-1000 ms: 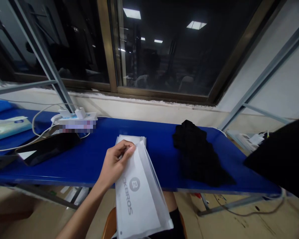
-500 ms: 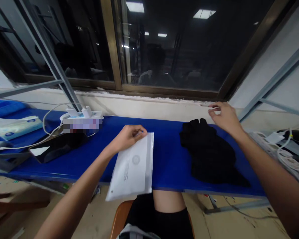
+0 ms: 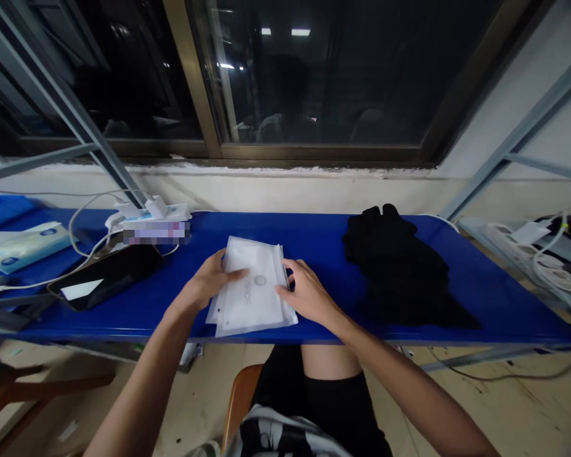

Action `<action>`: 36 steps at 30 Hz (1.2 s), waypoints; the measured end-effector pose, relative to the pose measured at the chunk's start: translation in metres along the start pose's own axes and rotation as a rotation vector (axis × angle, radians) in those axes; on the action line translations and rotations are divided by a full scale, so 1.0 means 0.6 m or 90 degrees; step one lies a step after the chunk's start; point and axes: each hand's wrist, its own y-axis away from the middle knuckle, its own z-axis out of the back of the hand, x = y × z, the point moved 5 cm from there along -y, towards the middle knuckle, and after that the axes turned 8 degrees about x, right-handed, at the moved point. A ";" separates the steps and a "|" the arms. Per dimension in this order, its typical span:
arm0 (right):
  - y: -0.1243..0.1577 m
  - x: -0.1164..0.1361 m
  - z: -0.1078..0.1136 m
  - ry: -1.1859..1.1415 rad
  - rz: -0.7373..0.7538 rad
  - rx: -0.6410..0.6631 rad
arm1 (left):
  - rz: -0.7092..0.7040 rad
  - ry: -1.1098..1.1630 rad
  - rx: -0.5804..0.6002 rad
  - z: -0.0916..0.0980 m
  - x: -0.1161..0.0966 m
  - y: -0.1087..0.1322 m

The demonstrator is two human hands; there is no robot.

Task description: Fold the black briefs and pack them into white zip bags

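Observation:
White translucent plastic bags, printed with grey lettering and a round logo, lie stacked on the blue table near its front edge. My left hand grips their left side, thumb on top and fingers underneath. At their right edge, my right hand pinches the plastic between thumb and fingers. To the right, a folded black cloth item rests on the table, untouched by either hand.
At the left are a black case, a white power strip with plugs and cables, and a tissue pack. More cables and a power strip sit at the right. Metal frames rise on both sides.
My right hand has come from beyond the black cloth to the bags' right edge. The bag in my left hand has been lowered onto the table, and another bag now shows beneath.

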 end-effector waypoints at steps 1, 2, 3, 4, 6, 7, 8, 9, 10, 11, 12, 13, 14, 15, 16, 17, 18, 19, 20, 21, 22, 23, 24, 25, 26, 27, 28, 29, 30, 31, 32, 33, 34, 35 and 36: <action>-0.003 -0.006 0.002 -0.050 -0.005 -0.009 | 0.016 0.041 0.022 -0.013 -0.009 0.001; -0.004 -0.010 0.009 -0.094 -0.004 -0.027 | 0.016 0.068 0.039 -0.024 -0.021 0.002; -0.005 -0.011 0.020 -0.131 0.007 -0.053 | -0.013 0.090 0.036 -0.029 -0.037 0.002; -0.005 -0.008 0.034 -0.163 0.034 -0.081 | -0.064 0.102 0.022 -0.030 -0.056 0.003; -0.005 0.010 0.065 -0.215 0.122 -0.113 | -0.169 0.090 -0.001 -0.029 -0.089 0.005; -0.005 0.022 0.077 -0.239 0.172 -0.113 | -0.208 0.077 -0.013 -0.029 -0.100 0.006; -0.004 0.033 0.087 -0.261 0.210 -0.111 | -0.240 0.070 -0.020 -0.030 -0.108 0.007; -0.004 0.041 0.093 -0.275 0.232 -0.113 | -0.265 0.076 -0.022 -0.032 -0.112 0.006; -0.003 0.045 0.095 -0.283 0.235 -0.121 | -0.286 0.095 -0.021 -0.036 -0.112 0.005; -0.002 0.045 0.092 -0.286 0.221 -0.134 | -0.301 0.122 -0.019 -0.040 -0.109 0.004; -0.002 0.041 0.086 -0.288 0.200 -0.149 | -0.308 0.148 -0.018 -0.044 -0.102 0.002; -0.001 0.036 0.076 -0.285 0.178 -0.159 | -0.305 0.166 -0.017 -0.048 -0.092 0.000; -0.001 0.030 0.064 -0.278 0.162 -0.161 | -0.294 0.173 -0.014 -0.053 -0.081 -0.004; -0.002 0.025 0.053 -0.269 0.152 -0.161 | -0.279 0.173 -0.012 -0.056 -0.068 -0.007; -0.002 0.021 0.044 -0.258 0.149 -0.163 | -0.268 0.170 -0.013 -0.057 -0.057 -0.009; -0.003 0.019 0.037 -0.246 0.150 -0.166 | -0.264 0.168 -0.018 -0.057 -0.048 -0.011; -0.003 0.019 0.033 -0.234 0.154 -0.172 | -0.271 0.167 -0.029 -0.055 -0.041 -0.012; -0.003 0.021 0.032 -0.224 0.160 -0.179 | -0.285 0.162 -0.045 -0.052 -0.036 -0.012; -0.004 0.024 0.032 -0.216 0.166 -0.187 | -0.299 0.151 -0.061 -0.050 -0.033 -0.010; -0.005 0.026 0.034 -0.208 0.171 -0.193 | -0.307 0.130 -0.076 -0.048 -0.031 -0.009; -0.005 0.028 0.036 -0.202 0.173 -0.198 | -0.304 0.102 -0.085 -0.047 -0.029 -0.008; -0.006 0.029 0.039 -0.198 0.170 -0.198 | -0.292 0.067 -0.089 -0.047 -0.027 -0.006; -0.007 0.028 0.041 -0.191 0.161 -0.193 | -0.276 0.032 -0.090 -0.048 -0.024 -0.004; -0.008 0.027 0.044 -0.179 0.150 -0.181 | -0.259 -0.002 -0.091 -0.049 -0.023 -0.001; -0.007 0.026 0.048 -0.160 0.140 -0.165 | -0.244 -0.030 -0.096 -0.048 -0.022 0.003; -0.006 0.025 0.052 -0.138 0.134 -0.148 | -0.231 -0.055 -0.105 -0.046 -0.023 0.008; -0.002 0.025 0.057 -0.117 0.133 -0.133 | -0.220 -0.075 -0.116 -0.044 -0.025 0.013; 0.002 0.026 0.062 -0.098 0.137 -0.121 | -0.209 -0.090 -0.124 -0.043 -0.027 0.019; 0.006 0.027 0.066 -0.083 0.141 -0.115 | -0.195 -0.101 -0.127 -0.041 -0.029 0.024; 0.010 0.027 0.068 -0.074 0.144 -0.110 | -0.180 -0.111 -0.124 -0.042 -0.029 0.027; 0.013 0.026 0.067 -0.068 0.142 -0.104 | -0.169 -0.119 -0.122 -0.042 -0.027 0.030; 0.014 0.024 0.063 -0.063 0.134 -0.095 | -0.160 -0.132 -0.120 -0.044 -0.024 0.031; 0.014 0.020 0.057 -0.056 0.119 -0.080 | -0.152 -0.151 -0.124 -0.045 -0.018 0.031; 0.012 0.015 0.051 -0.049 0.102 -0.061 | -0.145 -0.180 -0.135 -0.045 -0.010 0.030; 0.011 0.010 0.047 -0.041 0.088 -0.042 | -0.138 -0.218 -0.149 -0.045 -0.002 0.028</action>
